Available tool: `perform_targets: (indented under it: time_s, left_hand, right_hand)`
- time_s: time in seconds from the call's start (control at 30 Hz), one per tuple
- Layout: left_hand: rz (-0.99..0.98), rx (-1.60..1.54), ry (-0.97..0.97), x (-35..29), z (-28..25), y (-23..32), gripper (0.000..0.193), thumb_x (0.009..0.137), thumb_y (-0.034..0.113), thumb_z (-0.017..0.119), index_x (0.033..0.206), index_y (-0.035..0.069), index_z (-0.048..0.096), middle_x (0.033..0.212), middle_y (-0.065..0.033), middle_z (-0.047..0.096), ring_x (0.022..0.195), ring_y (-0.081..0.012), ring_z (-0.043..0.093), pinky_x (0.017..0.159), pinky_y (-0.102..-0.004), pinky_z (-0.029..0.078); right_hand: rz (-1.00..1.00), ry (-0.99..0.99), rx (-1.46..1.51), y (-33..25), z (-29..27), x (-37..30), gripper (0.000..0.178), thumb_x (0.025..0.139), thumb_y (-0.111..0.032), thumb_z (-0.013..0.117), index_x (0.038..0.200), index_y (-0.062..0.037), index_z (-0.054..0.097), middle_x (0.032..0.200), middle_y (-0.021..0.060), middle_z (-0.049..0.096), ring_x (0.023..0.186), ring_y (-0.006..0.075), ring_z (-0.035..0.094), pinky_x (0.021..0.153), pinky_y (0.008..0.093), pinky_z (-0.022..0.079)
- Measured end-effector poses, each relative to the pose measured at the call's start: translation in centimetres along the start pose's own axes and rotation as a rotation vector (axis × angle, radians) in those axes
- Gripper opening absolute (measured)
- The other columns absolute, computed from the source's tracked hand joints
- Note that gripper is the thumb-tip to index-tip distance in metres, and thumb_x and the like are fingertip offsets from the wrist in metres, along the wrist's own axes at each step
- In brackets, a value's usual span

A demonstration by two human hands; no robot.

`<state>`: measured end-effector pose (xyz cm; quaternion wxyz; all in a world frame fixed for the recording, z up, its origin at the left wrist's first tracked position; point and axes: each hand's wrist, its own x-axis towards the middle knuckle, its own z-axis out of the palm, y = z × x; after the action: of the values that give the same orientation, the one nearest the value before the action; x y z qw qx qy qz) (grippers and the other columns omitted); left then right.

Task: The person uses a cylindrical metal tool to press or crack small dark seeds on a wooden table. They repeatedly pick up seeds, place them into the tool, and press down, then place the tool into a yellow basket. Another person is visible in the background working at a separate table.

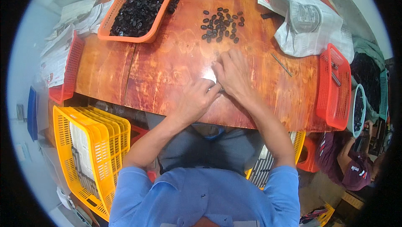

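My left hand (196,98) and my right hand (233,73) meet at the near middle of a glossy wooden table (167,68). Their fingers are closed together around something small that the hands hide. A loose heap of small black parts (220,24) lies on the table just beyond my right hand. An orange basket (125,1) full of the same black parts stands at the far left.
A thin metal rod (281,64) lies to the right of my hands. A red tray (333,85) sits at the right edge, another red tray (67,68) at the left. Crumpled newspaper (305,17) is at the far right. A yellow crate (90,151) stands below left. Another person (351,164) sits at lower right.
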<state>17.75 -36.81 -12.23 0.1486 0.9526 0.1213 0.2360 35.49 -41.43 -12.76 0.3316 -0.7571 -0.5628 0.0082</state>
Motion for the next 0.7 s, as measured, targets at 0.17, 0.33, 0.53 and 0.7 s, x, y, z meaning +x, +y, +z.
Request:
perform_targets:
  time_s: [0.17,0.33,0.53,0.7]
  left_hand:
    - [-0.055,-0.051,-0.004,0.0,0.2,0.1,0.033,0.082,0.019,0.078,0.112,0.007,0.068,0.094,-0.0068,0.062,0.089,-0.0268,0.062,0.077,-0.0403,0.049]
    - [-0.082,-0.017,-0.031,0.3,0.3,0.4,0.034,0.081,0.020,0.078,0.112,0.009,0.068,0.092,-0.0058,0.062,0.087,-0.0259,0.061,0.075,-0.0394,0.048]
    - [-0.064,0.097,-0.102,0.5,-0.3,0.3,0.032,0.088,0.025,0.071,0.116,0.010,0.067,0.092,-0.0040,0.062,0.087,-0.0227,0.061,0.076,-0.0361,0.049]
    - [-0.076,0.101,-0.175,-0.3,0.6,-0.1,0.034,0.092,0.026,0.062,0.122,0.009,0.065,0.094,-0.0038,0.063,0.087,-0.0219,0.061,0.079,-0.0368,0.049]
  right_hand:
    - [0.012,0.008,-0.097,0.0,0.2,-0.4,0.019,0.086,-0.020,0.070,0.089,-0.0029,0.063,0.095,0.0171,0.056,0.093,0.0363,0.054,0.081,0.0487,0.042]
    - [0.035,0.038,-0.103,-0.1,0.3,-0.5,0.019,0.086,-0.021,0.070,0.089,-0.0033,0.063,0.096,0.0166,0.056,0.094,0.0356,0.054,0.081,0.0489,0.042]
    - [0.102,-0.012,-0.098,-0.3,0.3,-0.2,0.019,0.088,-0.023,0.067,0.089,-0.0044,0.063,0.098,0.0154,0.058,0.096,0.0356,0.054,0.085,0.0491,0.041]
    - [0.103,-0.020,-0.136,-0.3,0.7,-0.5,0.018,0.091,-0.023,0.064,0.091,-0.0055,0.063,0.100,0.0142,0.059,0.099,0.0354,0.054,0.088,0.0501,0.040]
